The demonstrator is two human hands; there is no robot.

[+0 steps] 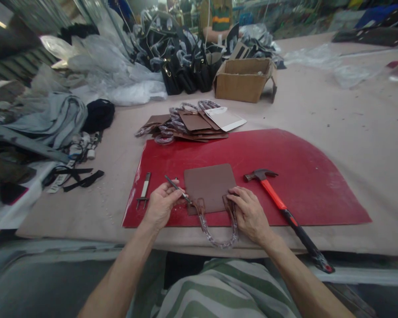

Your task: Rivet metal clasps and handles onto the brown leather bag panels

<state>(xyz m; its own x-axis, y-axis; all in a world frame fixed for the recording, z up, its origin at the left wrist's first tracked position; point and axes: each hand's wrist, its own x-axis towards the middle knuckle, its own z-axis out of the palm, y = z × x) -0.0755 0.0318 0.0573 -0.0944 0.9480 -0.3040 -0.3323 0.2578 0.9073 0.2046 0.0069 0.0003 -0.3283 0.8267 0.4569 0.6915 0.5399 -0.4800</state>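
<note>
A flat brown leather bag panel (209, 185) lies on a red cutting mat (298, 176), its plastic-wrapped handle loop (219, 236) hanging toward me over the table edge. My left hand (161, 205) is closed on a thin metal awl-like tool (175, 187) whose tip rests at the left handle base. My right hand (248, 212) presses fingers down on the panel's right handle base.
A hammer with a red and black handle (281, 207) lies right of my right hand. A metal pronged punch (144, 190) lies on the mat's left. A stack of brown panels (189, 126), a cardboard box (243, 79), black bags (179, 57) and another person (217, 20) are farther back.
</note>
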